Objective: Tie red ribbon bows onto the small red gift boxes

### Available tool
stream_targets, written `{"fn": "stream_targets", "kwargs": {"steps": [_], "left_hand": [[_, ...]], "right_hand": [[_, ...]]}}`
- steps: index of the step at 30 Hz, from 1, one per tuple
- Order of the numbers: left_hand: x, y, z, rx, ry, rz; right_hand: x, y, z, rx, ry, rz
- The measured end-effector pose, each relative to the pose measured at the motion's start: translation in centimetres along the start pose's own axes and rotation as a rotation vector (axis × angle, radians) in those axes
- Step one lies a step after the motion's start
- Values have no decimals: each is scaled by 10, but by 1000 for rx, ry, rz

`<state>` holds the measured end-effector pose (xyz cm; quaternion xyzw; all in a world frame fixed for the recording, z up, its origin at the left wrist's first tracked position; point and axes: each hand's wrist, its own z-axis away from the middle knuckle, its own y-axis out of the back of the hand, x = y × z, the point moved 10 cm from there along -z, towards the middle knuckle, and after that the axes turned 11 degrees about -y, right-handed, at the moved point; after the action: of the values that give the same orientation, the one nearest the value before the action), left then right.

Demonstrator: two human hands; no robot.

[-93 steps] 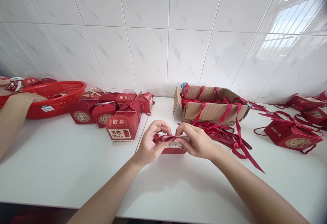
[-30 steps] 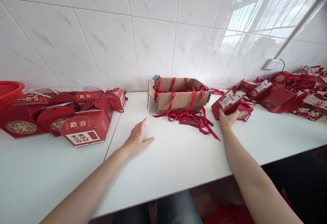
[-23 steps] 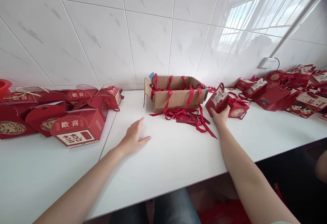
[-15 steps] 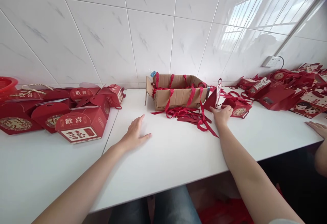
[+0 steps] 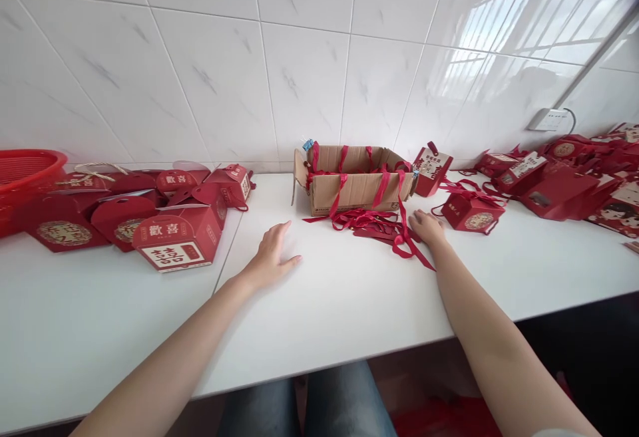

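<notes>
My left hand (image 5: 273, 255) rests on the white table, thumb spread from the fingers, holding nothing. My right hand (image 5: 428, 227) lies with fingers apart beside a heap of red ribbons and tags (image 5: 372, 222), and I see nothing in it. Behind the ribbons stands an open cardboard box (image 5: 359, 191) with red ribbons draped over its walls. A slim red gift box (image 5: 433, 169) with a ribbon loop on top leans by the wall, behind my right hand. To the right of that hand sits a red gift box (image 5: 473, 212) tied with ribbon.
Several red candy boxes (image 5: 174, 241) stand grouped on the left, near a red plastic basket (image 5: 30, 174). More red boxes (image 5: 559, 184) pile up on the right, below a power socket (image 5: 549, 119). A tiled wall (image 5: 304, 84) closes off the back.
My right hand has let go of the slim red box and drawn back slightly toward the ribbons. That box now shows its printed front. The view has shifted a little left.
</notes>
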<state>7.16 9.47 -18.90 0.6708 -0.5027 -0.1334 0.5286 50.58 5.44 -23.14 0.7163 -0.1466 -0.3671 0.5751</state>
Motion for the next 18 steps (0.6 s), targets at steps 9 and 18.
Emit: {"fn": "stream_targets", "kwargs": {"steps": [9, 18], "left_hand": [[10, 162, 54, 887, 273, -649], [-61, 171, 84, 538, 831, -591]], "right_hand": [[10, -11, -4, -57, -4, -33], [13, -7, -1, -7, -24, -59]]}}
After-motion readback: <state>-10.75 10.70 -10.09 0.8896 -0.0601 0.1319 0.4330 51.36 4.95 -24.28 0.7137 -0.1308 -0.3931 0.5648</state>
